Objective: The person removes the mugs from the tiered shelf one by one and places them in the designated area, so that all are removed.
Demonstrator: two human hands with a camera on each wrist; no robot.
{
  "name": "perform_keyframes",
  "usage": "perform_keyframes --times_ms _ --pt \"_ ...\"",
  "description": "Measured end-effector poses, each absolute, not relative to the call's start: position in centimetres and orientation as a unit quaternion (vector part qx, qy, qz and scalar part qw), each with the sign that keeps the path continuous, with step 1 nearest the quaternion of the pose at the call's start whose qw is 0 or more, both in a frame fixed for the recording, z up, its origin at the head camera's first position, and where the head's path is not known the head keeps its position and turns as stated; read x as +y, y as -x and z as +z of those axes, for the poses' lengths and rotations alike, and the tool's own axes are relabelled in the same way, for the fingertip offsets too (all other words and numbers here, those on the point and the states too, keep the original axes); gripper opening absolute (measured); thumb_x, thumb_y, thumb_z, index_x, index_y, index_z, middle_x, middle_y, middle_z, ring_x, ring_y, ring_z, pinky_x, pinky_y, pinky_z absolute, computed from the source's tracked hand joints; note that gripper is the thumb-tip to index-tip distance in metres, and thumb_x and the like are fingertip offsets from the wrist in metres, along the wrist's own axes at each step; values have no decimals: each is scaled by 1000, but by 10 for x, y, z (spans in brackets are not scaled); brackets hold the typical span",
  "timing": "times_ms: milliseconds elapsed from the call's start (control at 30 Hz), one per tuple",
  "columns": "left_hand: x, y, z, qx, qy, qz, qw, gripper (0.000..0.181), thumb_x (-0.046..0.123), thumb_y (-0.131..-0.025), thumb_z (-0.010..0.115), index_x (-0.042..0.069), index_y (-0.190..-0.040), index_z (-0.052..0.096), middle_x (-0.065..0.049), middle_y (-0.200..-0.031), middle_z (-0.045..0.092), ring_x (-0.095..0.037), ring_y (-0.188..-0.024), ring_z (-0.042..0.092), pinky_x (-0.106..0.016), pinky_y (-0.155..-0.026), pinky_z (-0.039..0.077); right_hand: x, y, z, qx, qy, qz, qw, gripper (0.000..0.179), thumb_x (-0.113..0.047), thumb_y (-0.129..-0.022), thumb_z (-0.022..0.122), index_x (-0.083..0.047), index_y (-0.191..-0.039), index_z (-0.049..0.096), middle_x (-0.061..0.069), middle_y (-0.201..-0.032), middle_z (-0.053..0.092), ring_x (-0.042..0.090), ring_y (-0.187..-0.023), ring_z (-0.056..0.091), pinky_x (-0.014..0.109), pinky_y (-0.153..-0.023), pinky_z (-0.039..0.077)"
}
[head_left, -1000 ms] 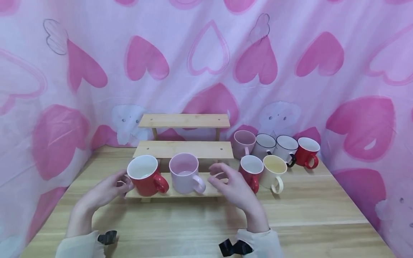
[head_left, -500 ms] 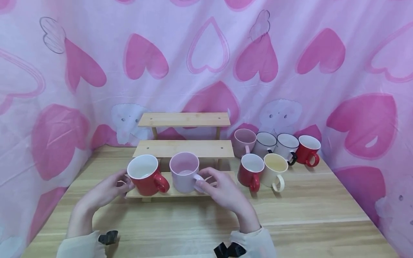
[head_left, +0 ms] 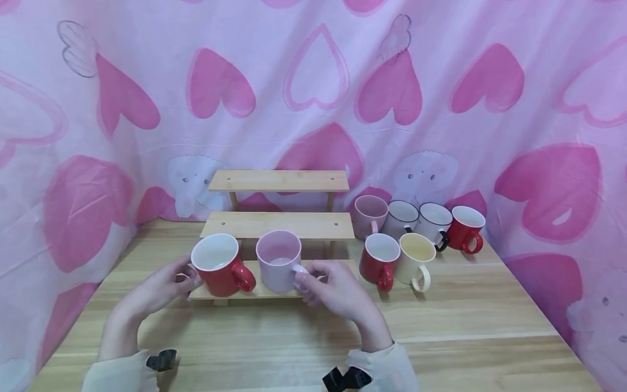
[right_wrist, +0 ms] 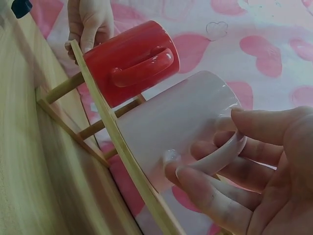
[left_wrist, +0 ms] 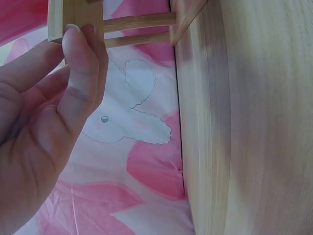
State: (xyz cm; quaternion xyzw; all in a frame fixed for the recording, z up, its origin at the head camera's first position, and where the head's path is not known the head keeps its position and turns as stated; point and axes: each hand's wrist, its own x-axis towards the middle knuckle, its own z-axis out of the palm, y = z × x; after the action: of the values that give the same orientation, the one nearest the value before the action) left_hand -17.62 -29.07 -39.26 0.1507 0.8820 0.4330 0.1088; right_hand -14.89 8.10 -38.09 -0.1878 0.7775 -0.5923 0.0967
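Observation:
On the lowest step of a wooden tiered shelf [head_left: 276, 226] stand a red mug [head_left: 217, 275] and a pale pink mug [head_left: 279, 261], both upright with handles toward the right. My right hand [head_left: 338, 288] holds the pink mug by its handle [right_wrist: 220, 156], thumb at the top and fingers curled around and under it. My left hand [head_left: 164, 286] grips the left end of that same step, beside the red mug; its fingertips [left_wrist: 73, 36] lie against the end of the board. In the right wrist view the pink mug's base sits against the board.
Right of the shelf stand several more mugs: a red mug [head_left: 379, 258] and a cream mug [head_left: 415, 261] in front, with a pink mug [head_left: 369, 218], two white black-rimmed mugs and another red mug [head_left: 465, 228] behind. A heart-printed pink cloth [head_left: 313, 81] hangs behind the table [head_left: 465, 326].
My right hand has moved left from beside the pink mug and taken hold of its handle. The left hand stays at the shelf's end, and the mugs stand where they were.

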Motion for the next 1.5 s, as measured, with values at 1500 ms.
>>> perform_keyframes --times_ms 1500 --pt "-294 179 -400 860 -178 469 95 32 8 -94 64 -3 -121 51 -13 -96 58 -21 -85 60 -36 -64 56 144 135 -344 787 98 -599 -109 18 -17 -95 67 -2 -105 71 16 -86 68 27 -68 69 34 -65 59"
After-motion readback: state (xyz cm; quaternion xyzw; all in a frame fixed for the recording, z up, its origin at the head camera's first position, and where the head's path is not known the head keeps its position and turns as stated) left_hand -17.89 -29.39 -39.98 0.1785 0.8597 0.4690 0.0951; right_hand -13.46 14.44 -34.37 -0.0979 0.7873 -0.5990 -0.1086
